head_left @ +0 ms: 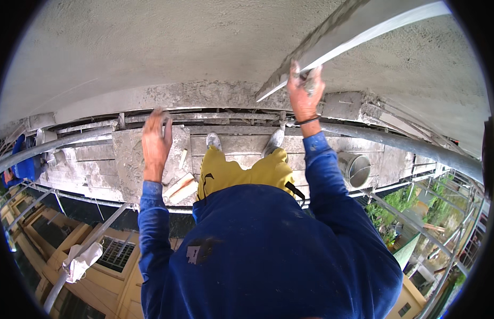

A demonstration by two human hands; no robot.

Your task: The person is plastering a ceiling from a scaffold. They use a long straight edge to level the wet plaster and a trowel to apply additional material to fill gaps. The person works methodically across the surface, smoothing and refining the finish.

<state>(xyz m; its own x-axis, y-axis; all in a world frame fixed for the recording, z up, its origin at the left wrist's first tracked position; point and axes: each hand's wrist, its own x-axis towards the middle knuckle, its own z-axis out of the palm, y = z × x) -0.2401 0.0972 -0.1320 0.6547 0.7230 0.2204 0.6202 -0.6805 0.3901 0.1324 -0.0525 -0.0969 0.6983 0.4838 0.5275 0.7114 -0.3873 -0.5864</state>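
A long grey straightedge (pixel 358 34) with a bright white edge slants across the plastered wall (pixel 167 42) in front of me. It runs from the upper right down to a narrow end near the wall's foot. My right hand (pixel 305 91), its fingers smeared with wet mortar, grips the white edge partway along; the palm side is partly hidden. My left hand (pixel 156 139) is raised over the planks on the left, fingers loosely apart and slightly blurred, holding nothing. Below it lies a mortar-covered board (pixel 131 159), with pieces of wood (pixel 181 188) next to it.
I stand on scaffold planks (pixel 233 143) in yellow trousers. A bucket (pixel 355 169) stands to my right. Metal tubes (pixel 406 146) run along the wall, and a white cloth (pixel 82 261) hangs on a tube at lower left. Buildings and greenery lie far below the platform's edge.
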